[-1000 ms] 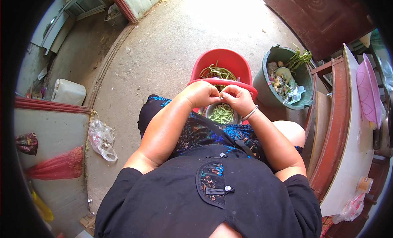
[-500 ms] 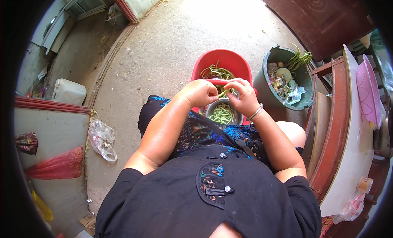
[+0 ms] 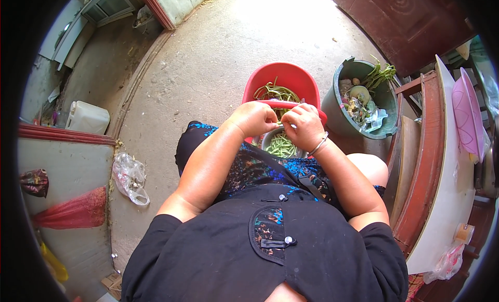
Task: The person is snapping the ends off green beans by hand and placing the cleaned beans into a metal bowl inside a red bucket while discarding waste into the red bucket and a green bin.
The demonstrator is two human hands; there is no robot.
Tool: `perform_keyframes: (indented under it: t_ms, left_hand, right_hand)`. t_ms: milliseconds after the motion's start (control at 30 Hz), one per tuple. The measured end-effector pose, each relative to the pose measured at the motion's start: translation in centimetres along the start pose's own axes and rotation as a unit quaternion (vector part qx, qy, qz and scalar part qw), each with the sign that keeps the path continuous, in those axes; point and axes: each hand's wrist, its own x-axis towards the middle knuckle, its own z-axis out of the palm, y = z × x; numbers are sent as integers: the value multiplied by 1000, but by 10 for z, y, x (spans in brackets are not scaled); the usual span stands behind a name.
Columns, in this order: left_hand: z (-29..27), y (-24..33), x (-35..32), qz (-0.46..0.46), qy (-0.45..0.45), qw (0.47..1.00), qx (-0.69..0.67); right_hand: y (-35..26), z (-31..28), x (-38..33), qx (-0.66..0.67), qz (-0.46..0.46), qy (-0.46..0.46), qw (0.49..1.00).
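Head view: our left hand (image 3: 255,119) and right hand (image 3: 303,126) almost meet, each grip pinched narrow on a thin green bean (image 3: 281,124) above the lap bowl (image 3: 266,139). Red basin (image 3: 280,76) ahead; bare concrete floor (image 3: 218,47) beyond.

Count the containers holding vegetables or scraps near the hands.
3. A red basin of whole green beans sits on the floor ahead; a small metal bowl of cut beans sits under the hands; a green bucket of scraps stands to the right. Others may be hidden.

Bean between left hand (image 3: 256,118) and right hand (image 3: 303,126) mostly hidden, perhaps snapped.
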Motion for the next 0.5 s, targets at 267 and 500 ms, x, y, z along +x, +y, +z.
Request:
perform_keyframes:
  t_ms: [267, 500]
  left_hand:
    - [-2, 0, 1, -20, -10, 999, 26]
    - [-2, 6, 0, -18, -11, 999, 27]
  right_hand:
    - [0, -4, 0, 1, 17, -1, 1000]
    - [-4, 0, 1, -21, 3, 10, 1000]
